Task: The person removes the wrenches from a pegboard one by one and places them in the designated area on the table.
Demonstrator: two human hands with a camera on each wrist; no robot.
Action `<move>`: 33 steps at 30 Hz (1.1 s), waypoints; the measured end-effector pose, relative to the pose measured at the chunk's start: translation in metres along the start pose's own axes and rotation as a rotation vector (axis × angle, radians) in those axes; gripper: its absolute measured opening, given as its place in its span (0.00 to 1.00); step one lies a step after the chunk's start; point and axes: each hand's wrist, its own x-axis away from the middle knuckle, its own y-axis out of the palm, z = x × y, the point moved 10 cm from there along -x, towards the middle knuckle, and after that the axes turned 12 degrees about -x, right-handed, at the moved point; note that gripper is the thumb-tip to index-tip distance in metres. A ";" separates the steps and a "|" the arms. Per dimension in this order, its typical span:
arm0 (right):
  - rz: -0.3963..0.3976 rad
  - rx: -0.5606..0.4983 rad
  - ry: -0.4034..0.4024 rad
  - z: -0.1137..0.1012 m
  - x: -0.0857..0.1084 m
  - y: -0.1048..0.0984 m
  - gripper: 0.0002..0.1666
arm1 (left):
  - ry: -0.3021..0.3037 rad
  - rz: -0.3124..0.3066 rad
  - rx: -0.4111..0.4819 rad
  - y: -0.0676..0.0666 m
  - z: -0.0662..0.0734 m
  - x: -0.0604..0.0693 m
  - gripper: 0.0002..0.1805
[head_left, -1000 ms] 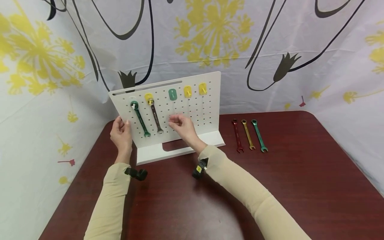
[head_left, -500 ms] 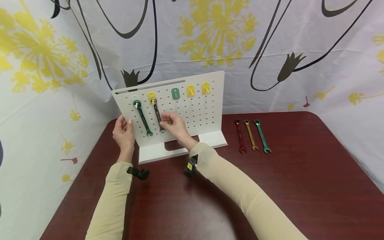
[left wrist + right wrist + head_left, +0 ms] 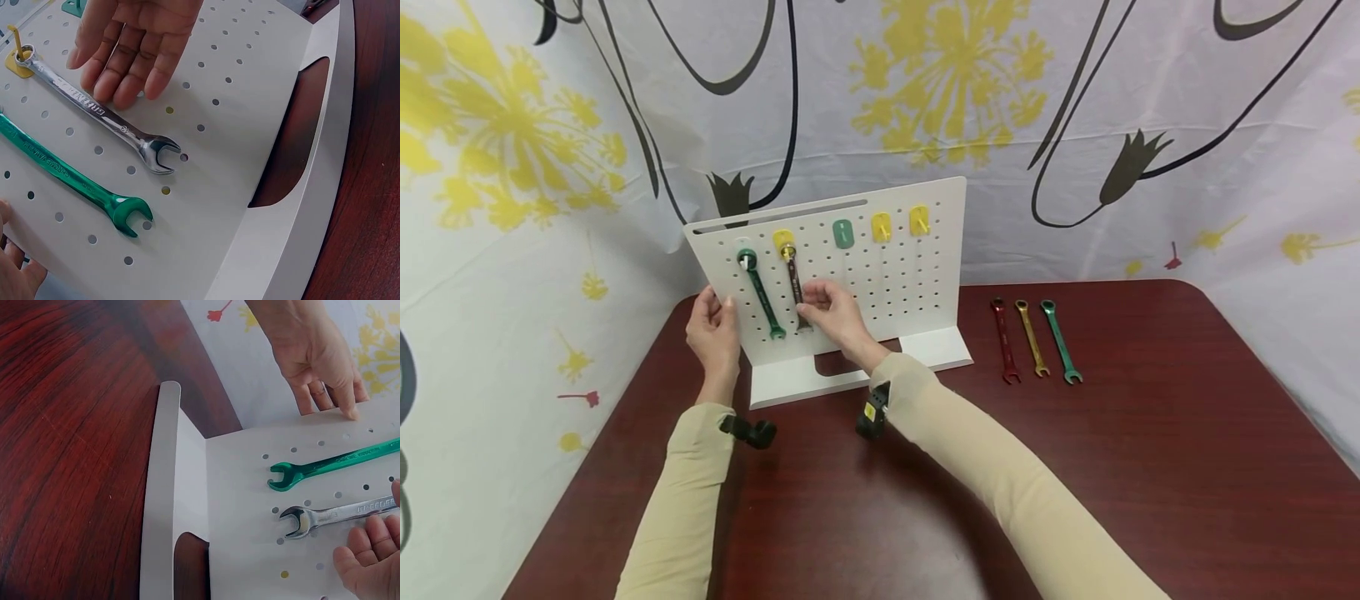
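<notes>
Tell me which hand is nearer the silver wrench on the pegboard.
Right. The right hand is beside the silver wrench; whether they touch is unclear. The left hand is farther off, gripping the pegboard by its side edge, beyond the hanging green wrench.

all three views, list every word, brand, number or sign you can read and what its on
"GREENE", on the silver wrench; any letters after that are unclear.
"CHROME VANA", faint, apparently, on the hung green wrench; rest blurred.
Too small to read: the mark near the silver wrench's open end.
Too small to read: any lettering on the red wrench, gold wrench and loose green wrench.
</notes>
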 end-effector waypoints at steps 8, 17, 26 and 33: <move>0.013 -0.024 0.004 0.003 -0.001 0.002 0.18 | 0.003 -0.009 0.002 0.001 -0.001 -0.001 0.19; 0.016 -0.018 0.020 0.007 -0.002 0.004 0.14 | -0.006 -0.012 0.001 0.001 -0.002 -0.002 0.19; 0.037 0.006 0.008 0.008 -0.001 0.003 0.08 | 0.000 -0.018 0.007 0.001 -0.001 0.000 0.19; -0.002 -0.036 0.020 0.011 0.002 0.003 0.08 | 0.008 -0.013 -0.001 0.000 0.000 0.000 0.19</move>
